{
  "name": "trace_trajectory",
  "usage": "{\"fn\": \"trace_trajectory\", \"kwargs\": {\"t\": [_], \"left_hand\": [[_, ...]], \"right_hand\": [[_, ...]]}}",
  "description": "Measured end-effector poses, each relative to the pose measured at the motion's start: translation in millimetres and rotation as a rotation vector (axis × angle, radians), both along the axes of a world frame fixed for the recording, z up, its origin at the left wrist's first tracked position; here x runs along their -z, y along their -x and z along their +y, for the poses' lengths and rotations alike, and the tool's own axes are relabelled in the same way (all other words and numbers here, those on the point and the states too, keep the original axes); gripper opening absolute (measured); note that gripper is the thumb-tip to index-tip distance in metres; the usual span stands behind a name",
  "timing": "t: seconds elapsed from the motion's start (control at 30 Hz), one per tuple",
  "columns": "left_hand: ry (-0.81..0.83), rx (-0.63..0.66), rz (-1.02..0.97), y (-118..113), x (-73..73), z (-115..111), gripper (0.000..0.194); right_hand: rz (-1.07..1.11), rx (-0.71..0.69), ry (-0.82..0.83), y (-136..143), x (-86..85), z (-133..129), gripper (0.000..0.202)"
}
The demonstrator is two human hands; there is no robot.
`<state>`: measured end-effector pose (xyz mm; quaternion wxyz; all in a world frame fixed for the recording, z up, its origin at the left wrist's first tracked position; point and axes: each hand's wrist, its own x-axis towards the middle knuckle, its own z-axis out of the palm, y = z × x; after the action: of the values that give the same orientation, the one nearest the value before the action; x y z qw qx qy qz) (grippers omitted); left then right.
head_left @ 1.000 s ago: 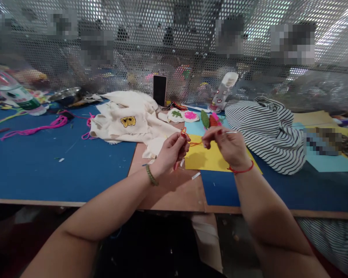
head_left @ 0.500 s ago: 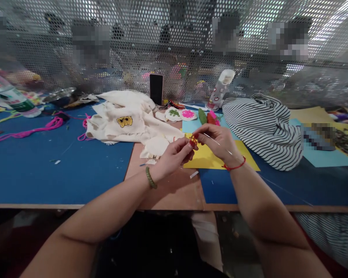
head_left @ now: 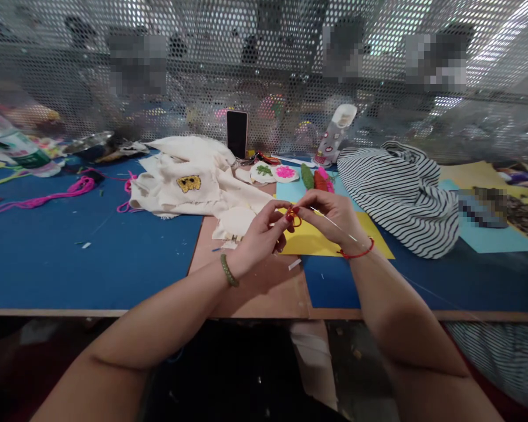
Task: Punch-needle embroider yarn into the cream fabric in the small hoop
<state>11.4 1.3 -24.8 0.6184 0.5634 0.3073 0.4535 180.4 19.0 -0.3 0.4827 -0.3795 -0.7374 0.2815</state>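
My left hand (head_left: 264, 231) is closed, its thumb and forefinger pinching a small looped piece of orange-red yarn (head_left: 296, 219). Facing it, my right hand (head_left: 328, 215) pinches at the same yarn with its fingertips. A thin, shiny pale strand or rod (head_left: 334, 224) runs from the right fingers back over the wrist; whether it is a tool or thread, I cannot tell. Both hands are above a yellow sheet (head_left: 369, 237) and a brown board (head_left: 255, 287). Beyond them lie round white patches with green stitching (head_left: 263, 172) and pink stitching (head_left: 286, 172), and small green and red yarn bundles (head_left: 320, 178).
Cream cloth (head_left: 193, 164) with a yellow patch lies left of centre. A phone (head_left: 237, 133) stands against the perforated metal screen (head_left: 281, 47). Striped fabric (head_left: 405, 199) is at right. Pink yarn (head_left: 48, 199) and a plastic bottle (head_left: 20, 149) are at left.
The orange-red yarn now shows a wider open loop between my fingers. My left forefinger has lifted and stretched toward the right fingertips. The surroundings look the same.
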Motion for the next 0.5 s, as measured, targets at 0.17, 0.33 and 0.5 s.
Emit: {"fn": "trace_trajectory", "kwargs": {"t": [0.17, 0.33, 0.5], "left_hand": [[-0.052, -0.060, -0.043, -1.1, 4.5, 2.5, 0.032], [-0.026, -0.061, -0.067, 0.0, 0.5, 2.5, 0.039], [-0.044, -0.046, -0.037, -0.4, -2.4, 0.3, 0.038]], "right_hand": [[0.037, 0.014, -0.034, 0.8, 1.6, -0.8, 0.018], [0.001, 0.014, -0.036, 0.6, -0.3, -2.2, 0.018], [0.031, 0.026, -0.035, 0.8, 1.3, -1.9, 0.016]]}}
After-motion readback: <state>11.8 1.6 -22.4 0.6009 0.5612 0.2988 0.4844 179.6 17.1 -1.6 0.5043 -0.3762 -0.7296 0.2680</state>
